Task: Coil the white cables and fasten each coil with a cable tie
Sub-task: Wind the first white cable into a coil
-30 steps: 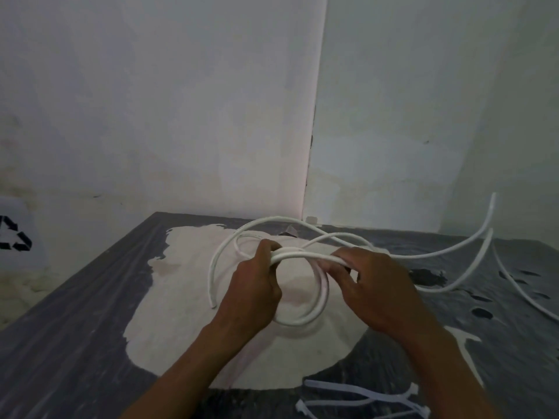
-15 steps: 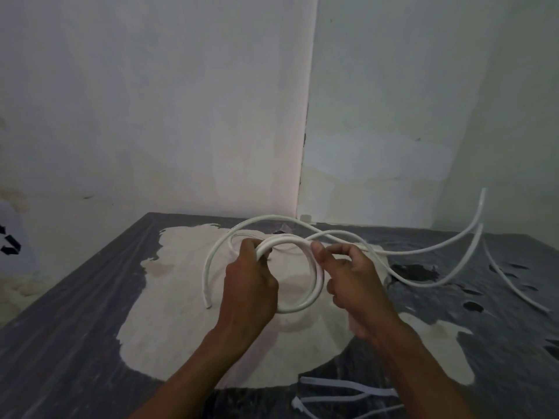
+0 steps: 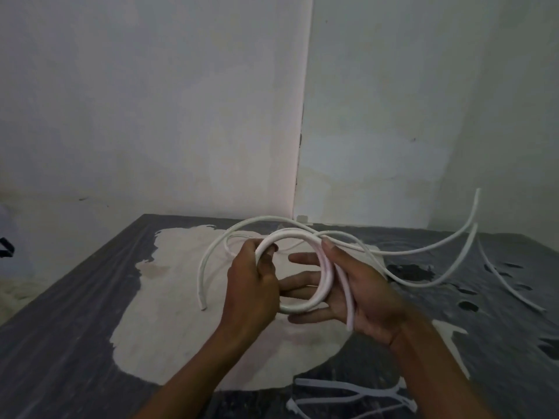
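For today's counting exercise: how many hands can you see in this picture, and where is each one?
2. The left hand grips the left side of the white cable coil; the right hand lies with straight fingers under its right side. None looks hidden.

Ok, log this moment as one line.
step: coiling | left hand: grips cable loop | right hand: open under loop | cable ties: untouched, near edge

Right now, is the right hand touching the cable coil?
Touching. The head view shows the right hand open under the cable coil, thumb on the loop's upper right and cable lying across its palm.
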The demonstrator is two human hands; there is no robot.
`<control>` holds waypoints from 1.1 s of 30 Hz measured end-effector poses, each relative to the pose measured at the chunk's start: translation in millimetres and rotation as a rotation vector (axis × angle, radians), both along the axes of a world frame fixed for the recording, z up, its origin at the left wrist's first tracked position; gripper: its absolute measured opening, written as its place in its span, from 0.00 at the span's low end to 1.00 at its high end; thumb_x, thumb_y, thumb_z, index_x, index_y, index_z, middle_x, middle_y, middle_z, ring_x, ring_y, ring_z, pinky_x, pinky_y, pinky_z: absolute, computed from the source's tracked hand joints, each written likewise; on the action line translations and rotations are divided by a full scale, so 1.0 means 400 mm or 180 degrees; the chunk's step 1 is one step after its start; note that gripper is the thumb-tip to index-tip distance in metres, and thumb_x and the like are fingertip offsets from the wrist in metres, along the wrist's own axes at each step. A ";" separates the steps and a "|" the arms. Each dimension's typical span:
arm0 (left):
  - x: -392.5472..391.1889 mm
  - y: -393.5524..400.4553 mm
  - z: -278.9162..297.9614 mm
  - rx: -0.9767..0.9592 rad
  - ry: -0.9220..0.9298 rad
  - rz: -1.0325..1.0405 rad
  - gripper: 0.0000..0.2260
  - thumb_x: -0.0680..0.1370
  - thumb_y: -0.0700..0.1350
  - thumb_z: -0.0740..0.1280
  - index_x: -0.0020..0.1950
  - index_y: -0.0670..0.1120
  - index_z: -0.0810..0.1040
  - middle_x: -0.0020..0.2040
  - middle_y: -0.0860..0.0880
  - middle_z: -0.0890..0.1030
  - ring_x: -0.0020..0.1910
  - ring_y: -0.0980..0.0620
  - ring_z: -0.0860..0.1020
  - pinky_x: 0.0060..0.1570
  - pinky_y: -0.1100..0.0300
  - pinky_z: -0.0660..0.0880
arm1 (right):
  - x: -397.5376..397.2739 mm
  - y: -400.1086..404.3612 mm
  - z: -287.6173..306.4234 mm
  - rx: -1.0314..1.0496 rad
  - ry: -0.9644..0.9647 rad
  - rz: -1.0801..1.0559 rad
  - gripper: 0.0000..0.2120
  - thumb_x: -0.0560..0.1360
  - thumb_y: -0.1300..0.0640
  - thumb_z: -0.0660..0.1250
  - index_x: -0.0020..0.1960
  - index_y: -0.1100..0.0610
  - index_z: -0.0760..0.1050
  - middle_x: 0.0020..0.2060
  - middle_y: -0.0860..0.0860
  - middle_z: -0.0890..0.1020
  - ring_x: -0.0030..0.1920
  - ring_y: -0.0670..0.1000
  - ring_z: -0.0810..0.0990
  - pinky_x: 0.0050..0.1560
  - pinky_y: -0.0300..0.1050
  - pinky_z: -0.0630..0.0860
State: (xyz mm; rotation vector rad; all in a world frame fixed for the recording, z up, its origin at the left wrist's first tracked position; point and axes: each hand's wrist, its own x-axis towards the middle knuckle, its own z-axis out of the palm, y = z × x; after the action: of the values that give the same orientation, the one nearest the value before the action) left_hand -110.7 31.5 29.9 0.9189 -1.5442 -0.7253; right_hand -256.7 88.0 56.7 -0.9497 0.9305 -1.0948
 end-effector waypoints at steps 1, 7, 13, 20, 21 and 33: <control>0.000 0.000 0.000 -0.0001 -0.0042 -0.0002 0.09 0.81 0.42 0.58 0.48 0.57 0.70 0.41 0.54 0.77 0.37 0.52 0.78 0.38 0.57 0.78 | 0.001 -0.004 -0.003 0.0023 -0.0098 0.0015 0.27 0.79 0.41 0.55 0.62 0.64 0.73 0.57 0.69 0.79 0.59 0.68 0.79 0.60 0.65 0.75; -0.011 -0.004 -0.017 0.0151 -0.0081 0.0117 0.06 0.81 0.43 0.58 0.51 0.52 0.72 0.41 0.55 0.76 0.35 0.52 0.77 0.36 0.58 0.78 | 0.043 -0.019 -0.023 0.0049 -0.1182 -0.0652 0.21 0.75 0.47 0.62 0.28 0.57 0.65 0.20 0.52 0.65 0.24 0.50 0.66 0.34 0.46 0.69; -0.022 0.014 -0.028 0.0155 0.0114 0.0153 0.07 0.81 0.44 0.58 0.48 0.56 0.72 0.39 0.52 0.78 0.33 0.51 0.78 0.36 0.56 0.79 | 0.104 -0.027 -0.040 -0.0020 -0.1301 -0.1384 0.28 0.74 0.40 0.65 0.23 0.54 0.61 0.16 0.48 0.59 0.17 0.45 0.56 0.21 0.36 0.54; -0.024 0.012 -0.011 0.1250 0.0865 -0.0623 0.10 0.82 0.44 0.57 0.46 0.45 0.76 0.27 0.50 0.71 0.23 0.53 0.72 0.25 0.60 0.72 | 0.098 -0.035 -0.041 0.0103 -0.1186 -0.1978 0.26 0.73 0.38 0.66 0.26 0.54 0.64 0.18 0.48 0.61 0.18 0.44 0.56 0.16 0.33 0.53; -0.024 0.014 -0.002 0.1393 0.1057 -0.0817 0.10 0.82 0.43 0.58 0.43 0.43 0.75 0.26 0.50 0.69 0.22 0.55 0.69 0.24 0.61 0.70 | 0.095 -0.035 -0.040 0.0108 -0.1182 -0.1997 0.26 0.73 0.38 0.66 0.27 0.54 0.64 0.18 0.48 0.61 0.18 0.44 0.56 0.16 0.33 0.53; 0.002 0.027 0.026 0.2640 0.2604 -0.2093 0.20 0.75 0.58 0.64 0.29 0.47 0.66 0.20 0.52 0.60 0.17 0.57 0.57 0.17 0.67 0.55 | 0.107 -0.026 -0.036 0.0243 -0.1125 -0.1808 0.26 0.65 0.37 0.71 0.27 0.53 0.62 0.19 0.48 0.59 0.18 0.44 0.55 0.16 0.33 0.52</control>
State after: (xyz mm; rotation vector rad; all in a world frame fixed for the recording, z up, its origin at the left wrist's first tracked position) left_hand -109.7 42.1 40.3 0.5124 -0.7449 -2.0170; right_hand -213.7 77.5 42.5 -0.4056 0.9597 -1.6305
